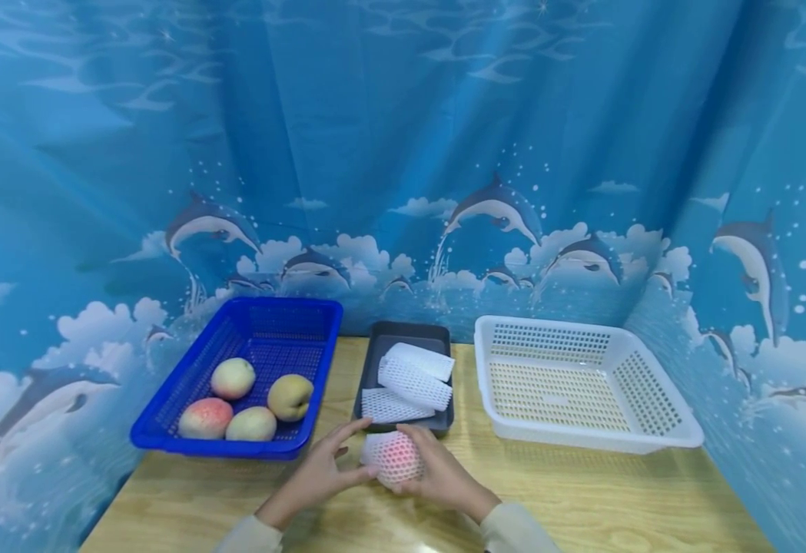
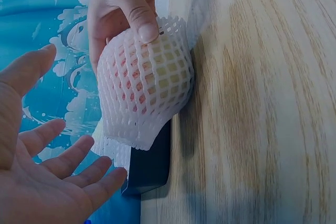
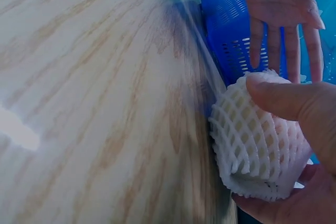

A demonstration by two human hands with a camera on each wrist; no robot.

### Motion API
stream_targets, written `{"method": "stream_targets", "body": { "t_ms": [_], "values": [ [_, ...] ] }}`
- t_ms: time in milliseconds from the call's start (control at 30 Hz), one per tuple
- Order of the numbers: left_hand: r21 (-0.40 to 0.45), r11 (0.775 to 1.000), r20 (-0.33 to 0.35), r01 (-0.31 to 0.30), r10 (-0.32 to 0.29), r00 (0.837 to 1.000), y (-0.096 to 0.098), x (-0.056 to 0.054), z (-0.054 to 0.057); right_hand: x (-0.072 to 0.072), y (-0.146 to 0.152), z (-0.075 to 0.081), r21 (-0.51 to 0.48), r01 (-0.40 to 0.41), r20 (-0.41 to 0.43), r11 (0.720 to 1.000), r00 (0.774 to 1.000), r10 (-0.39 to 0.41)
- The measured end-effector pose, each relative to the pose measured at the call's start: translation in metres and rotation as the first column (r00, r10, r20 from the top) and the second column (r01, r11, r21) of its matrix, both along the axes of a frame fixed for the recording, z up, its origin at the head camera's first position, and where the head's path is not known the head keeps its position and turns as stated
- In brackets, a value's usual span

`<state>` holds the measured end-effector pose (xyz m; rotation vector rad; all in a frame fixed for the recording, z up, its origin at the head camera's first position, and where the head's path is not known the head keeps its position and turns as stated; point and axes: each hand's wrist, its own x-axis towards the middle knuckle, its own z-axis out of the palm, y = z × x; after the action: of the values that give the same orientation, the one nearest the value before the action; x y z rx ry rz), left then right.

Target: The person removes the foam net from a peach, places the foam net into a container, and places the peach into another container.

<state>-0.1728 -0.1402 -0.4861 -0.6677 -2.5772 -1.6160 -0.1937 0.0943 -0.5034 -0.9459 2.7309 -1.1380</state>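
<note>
A pink and pale yellow peach [image 1: 400, 461] sits inside a white foam net sleeve [image 2: 167, 109], just in front of the dark tray. My right hand [image 1: 440, 470] grips the sleeved peach, its thumb [image 3: 281, 98] pressed on the netting and the fingers on the opposite side. Beside it, my left hand [image 1: 323, 468] is spread with its fingers extended and apart from the netting, as the left wrist view [image 2: 58, 177] shows. Behind both hands, the dark grey tray [image 1: 368, 376] holds several flat white foam net sleeves [image 1: 416, 380].
At the left a blue basket [image 1: 237, 448] holds several peaches [image 1: 207, 418], one of them yellower [image 1: 290, 397]. A white basket [image 1: 589, 439] stands at the right. All rest on a wooden table [image 1: 582, 503], with a dolphin-print curtain [image 1: 389, 153] behind.
</note>
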Motion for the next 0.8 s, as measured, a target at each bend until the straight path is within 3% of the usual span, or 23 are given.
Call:
{"method": "stream_targets", "body": {
  "t_ms": [333,500,633,800],
  "values": [
    [-0.011,1.0,-0.021,-0.008,0.008,1.0,0.0,-0.001,0.0,0.0,0.0,-0.006,-0.013,0.02,-0.023,1.0,1.0,-0.021],
    [0.015,1.0,-0.03,0.007,-0.006,1.0,0.001,-0.002,0.003,-0.001,0.002,-0.007,-0.038,0.055,0.008,0.998,0.998,-0.054],
    [0.074,0.997,-0.012,-0.012,0.013,1.0,0.004,-0.004,0.011,-0.004,0.004,0.0,-0.082,0.072,0.016,0.994,0.997,-0.071],
    [0.146,0.986,0.011,-0.078,0.077,0.997,0.008,-0.006,0.021,-0.007,0.01,0.016,-0.14,0.067,0.031,0.988,0.998,-0.063]
  ]
}}
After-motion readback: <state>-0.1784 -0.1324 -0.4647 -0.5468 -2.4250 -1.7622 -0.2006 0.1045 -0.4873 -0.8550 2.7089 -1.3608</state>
